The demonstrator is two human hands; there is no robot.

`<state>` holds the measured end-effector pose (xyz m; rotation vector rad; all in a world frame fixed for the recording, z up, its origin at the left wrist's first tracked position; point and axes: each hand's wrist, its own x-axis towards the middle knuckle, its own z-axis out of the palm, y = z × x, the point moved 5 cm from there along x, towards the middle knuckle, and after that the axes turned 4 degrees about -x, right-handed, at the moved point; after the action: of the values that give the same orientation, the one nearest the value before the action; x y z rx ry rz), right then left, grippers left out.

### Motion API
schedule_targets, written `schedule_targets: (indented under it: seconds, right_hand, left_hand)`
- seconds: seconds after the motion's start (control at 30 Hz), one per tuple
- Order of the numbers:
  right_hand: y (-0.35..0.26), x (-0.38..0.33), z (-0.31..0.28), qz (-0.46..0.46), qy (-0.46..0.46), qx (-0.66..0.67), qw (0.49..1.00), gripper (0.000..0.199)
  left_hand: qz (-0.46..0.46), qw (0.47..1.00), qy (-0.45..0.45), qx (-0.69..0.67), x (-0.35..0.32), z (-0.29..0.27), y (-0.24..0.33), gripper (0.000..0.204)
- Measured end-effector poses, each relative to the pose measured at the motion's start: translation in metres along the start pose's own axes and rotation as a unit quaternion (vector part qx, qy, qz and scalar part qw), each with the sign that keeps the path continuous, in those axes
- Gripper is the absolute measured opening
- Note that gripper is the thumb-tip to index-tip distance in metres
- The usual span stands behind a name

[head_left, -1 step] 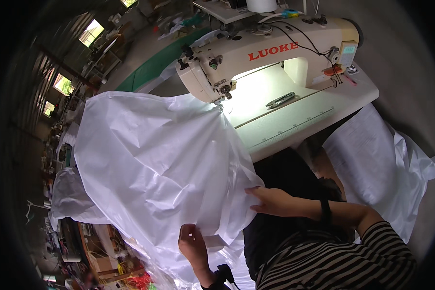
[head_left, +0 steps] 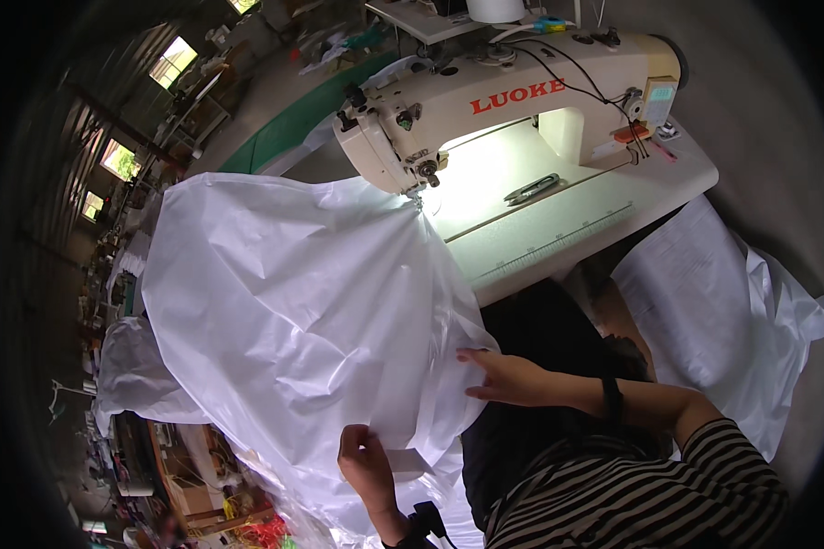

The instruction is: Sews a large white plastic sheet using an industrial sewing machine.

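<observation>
A large glossy white sheet (head_left: 275,274) spreads in creases from under the needle of a cream sewing machine (head_left: 522,96) down toward my lap. Its folds gather at the presser foot (head_left: 416,198). My left hand (head_left: 366,467) is closed at the sheet's lower part, fingers curled in a pinch on it beside a small folded flap. Further right, my right hand (head_left: 513,377) lies at the sheet's right edge, fingers stretched out and apart against the material. A dark band circles that wrist.
Small thread snips (head_left: 533,189) lie on the lit machine bed (head_left: 558,229). More white sheeting (head_left: 691,293) hangs at the right, past my striped sleeve. A green surface (head_left: 284,128) runs behind the machine. At lower left stands a shelf with a cardboard box (head_left: 192,497) and coloured scraps.
My right hand has shifted slightly left along the sheet, its fingers a little more spread. The flap beside my left hand shows more plainly. The machine stands as before.
</observation>
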<state>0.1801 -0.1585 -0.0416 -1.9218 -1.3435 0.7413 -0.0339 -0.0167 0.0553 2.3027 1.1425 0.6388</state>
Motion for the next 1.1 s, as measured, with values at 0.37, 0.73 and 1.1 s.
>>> schedule_targets:
  seconds: [0.37,0.73,1.1]
  right_hand:
    - [-0.016,-0.037,-0.004,0.025,-0.050,0.348,0.936,0.018]
    - [-0.100,-0.074,-0.030,-0.250,0.000,0.121,0.961,0.014]
    - [-0.108,-0.062,-0.005,-0.255,-0.051,0.164,0.951,0.016]
  left_hand:
    - [0.059,0.992,-0.107,-0.002,-0.030,0.004,0.029,0.027]
    - [0.143,0.983,-0.007,0.117,-0.049,0.011,0.067,0.020]
    - [0.167,0.985,-0.026,0.032,-0.076,-0.006,0.075,0.023]
